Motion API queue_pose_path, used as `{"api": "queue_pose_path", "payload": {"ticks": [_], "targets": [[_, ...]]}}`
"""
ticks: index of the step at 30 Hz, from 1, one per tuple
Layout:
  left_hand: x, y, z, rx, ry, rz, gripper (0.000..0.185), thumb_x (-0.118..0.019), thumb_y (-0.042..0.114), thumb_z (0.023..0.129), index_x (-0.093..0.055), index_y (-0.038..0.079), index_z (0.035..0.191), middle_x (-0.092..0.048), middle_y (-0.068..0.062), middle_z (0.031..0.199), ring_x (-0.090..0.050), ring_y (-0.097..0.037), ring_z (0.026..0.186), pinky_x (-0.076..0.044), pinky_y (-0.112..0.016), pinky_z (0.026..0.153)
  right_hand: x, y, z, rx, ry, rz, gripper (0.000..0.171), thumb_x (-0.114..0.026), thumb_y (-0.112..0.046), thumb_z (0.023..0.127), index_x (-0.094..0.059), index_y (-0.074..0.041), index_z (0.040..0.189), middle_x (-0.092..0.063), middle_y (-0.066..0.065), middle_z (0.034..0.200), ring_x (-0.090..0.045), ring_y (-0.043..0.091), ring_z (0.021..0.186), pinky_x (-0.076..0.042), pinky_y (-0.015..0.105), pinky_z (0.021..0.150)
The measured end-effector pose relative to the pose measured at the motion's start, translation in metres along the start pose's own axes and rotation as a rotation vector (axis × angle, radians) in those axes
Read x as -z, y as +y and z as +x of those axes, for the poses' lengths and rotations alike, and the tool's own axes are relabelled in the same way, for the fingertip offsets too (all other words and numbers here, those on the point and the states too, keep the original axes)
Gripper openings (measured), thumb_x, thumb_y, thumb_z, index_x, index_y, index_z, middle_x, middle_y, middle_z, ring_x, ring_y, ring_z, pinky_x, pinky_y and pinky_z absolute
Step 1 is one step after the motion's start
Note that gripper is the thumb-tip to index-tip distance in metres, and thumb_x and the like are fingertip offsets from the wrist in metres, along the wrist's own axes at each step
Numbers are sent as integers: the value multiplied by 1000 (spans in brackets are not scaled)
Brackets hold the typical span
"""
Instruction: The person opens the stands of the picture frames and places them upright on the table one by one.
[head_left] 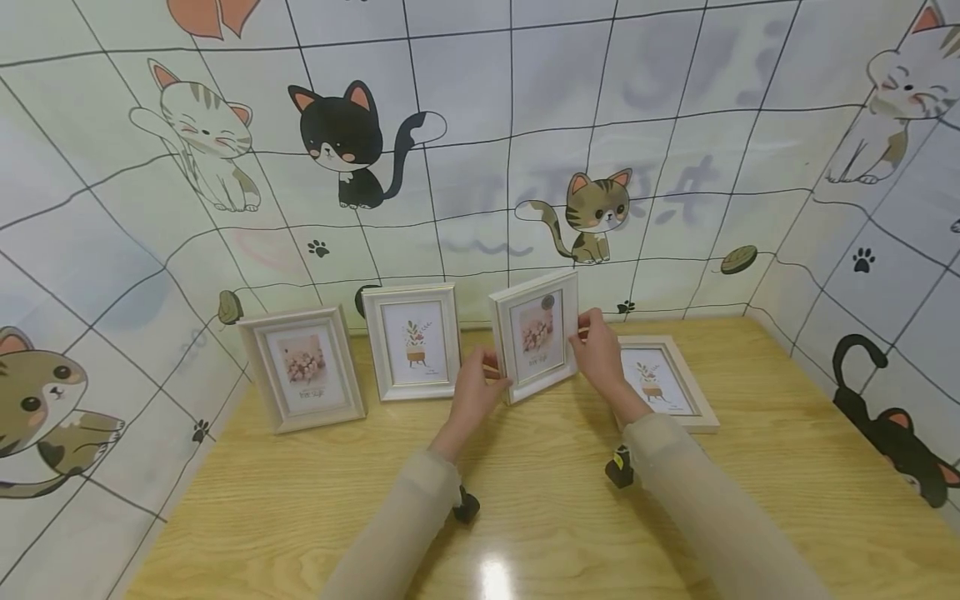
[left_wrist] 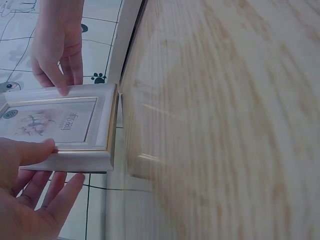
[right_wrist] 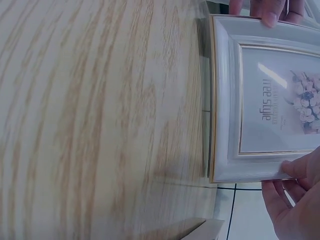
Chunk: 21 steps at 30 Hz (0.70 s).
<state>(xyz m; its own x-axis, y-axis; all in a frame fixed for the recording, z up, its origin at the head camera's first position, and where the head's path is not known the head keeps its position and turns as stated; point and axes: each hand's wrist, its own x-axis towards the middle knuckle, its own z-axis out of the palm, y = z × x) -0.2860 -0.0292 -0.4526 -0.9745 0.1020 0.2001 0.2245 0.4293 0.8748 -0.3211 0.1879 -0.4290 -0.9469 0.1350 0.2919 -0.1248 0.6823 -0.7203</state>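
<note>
Head view: the white photo frame (head_left: 536,335) stands upright on the wooden desk (head_left: 525,508), tilted, between 2 standing frames (head_left: 360,358) and a flat frame (head_left: 663,379). The left hand (head_left: 474,392) and right hand (head_left: 600,350) grip its side edges.
Left wrist view: thumb on the frame's front, fingers (left_wrist: 50,192) curled behind – gold inner trim.
Right wrist view: the print reads "Tree Style" under pale flowers – thumb clamped on the frame's border.

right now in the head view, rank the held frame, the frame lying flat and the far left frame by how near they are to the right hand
1. Held frame: gripped by the right hand on its right edge.
2. Flat frame: lying on the table just right of that hand.
3. Far left frame: standing at the wall, past the left hand.
</note>
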Motion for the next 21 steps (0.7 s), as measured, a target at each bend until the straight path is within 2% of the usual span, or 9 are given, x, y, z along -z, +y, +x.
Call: {"api": "queue_pose_path", "payload": {"ticks": [5,11,17,21], "targets": [[-2,-1,-1,-27,7,-1,31,-75,1,85,-54,4,108,-65,-13,109,-66,-27,102,-61,-29,86,-1,1,0,-5,-6,12,26,-56,-5,98,-46,1,121,-64,25,122,-65,37,113,-57,50,91],[-5,0,-3,-51,9,-21,30,-74,-5,82,-54,0,105,-66,-16,102,-67,-27,95,-61,-23,81,-2,2,1,-9,-6,17,25,-56,-6,98,-47,1,121,-63,24,123,-65,37,114,-57,50,93],[-6,0,-5,-52,6,-33,29,-73,-5,82,-54,0,103,-66,-17,101,-67,-26,94,-62,-24,81,1,1,1,-19,-19,21,27,-56,-8,98,-48,2,122,-64,23,123,-65,37,114,-57,48,93],[-8,-1,-5,-76,18,-12,29,-73,-6,82,-53,1,101,-66,-15,99,-66,-23,91,-62,-23,79,5,1,1,-3,-34,18,29,-58,-10,98,-50,3,123,-64,24,123,-65,37,113,-57,48,92]]}}
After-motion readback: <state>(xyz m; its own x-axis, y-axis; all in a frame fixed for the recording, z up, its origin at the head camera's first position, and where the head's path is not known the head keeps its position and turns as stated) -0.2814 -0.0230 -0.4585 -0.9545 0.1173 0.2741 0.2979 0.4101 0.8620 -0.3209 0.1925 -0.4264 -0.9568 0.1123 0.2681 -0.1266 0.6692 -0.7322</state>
